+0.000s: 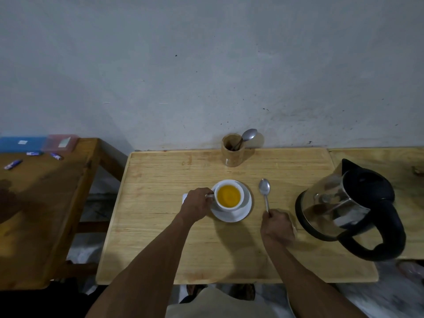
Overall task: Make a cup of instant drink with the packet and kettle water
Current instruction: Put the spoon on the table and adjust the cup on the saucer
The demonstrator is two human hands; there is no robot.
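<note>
Counting, with the cup as landmark:
Cup: one white cup (228, 195) of orange-yellow drink, upright on one white saucer (246, 204), mid tabletop (160, 226).
Left hand: the left hand (196, 204) is closed on the cup's handle, touching its left side.
Right hand: the right hand (276, 226), right of the cup and nearer the person, pinches the handle end of one spoon (264, 190) whose bowl lies flat on the tabletop just right of the saucer.
Spoons: two; the second spoon (247, 135) stands tilted in one wooden holder (232, 150) behind the cup, by the wall.
Kettle: one steel and black kettle (344, 212), far right of the cup, spout pointing away.
Packet: a small white corner (184, 197) shows left of the cup, mostly hidden by the left hand; cannot tell what it is.
Side table: left of the cup, well apart, carrying one blue box (21, 144), one pink box (60, 143) and three small blue-and-white items (34, 157).
</note>
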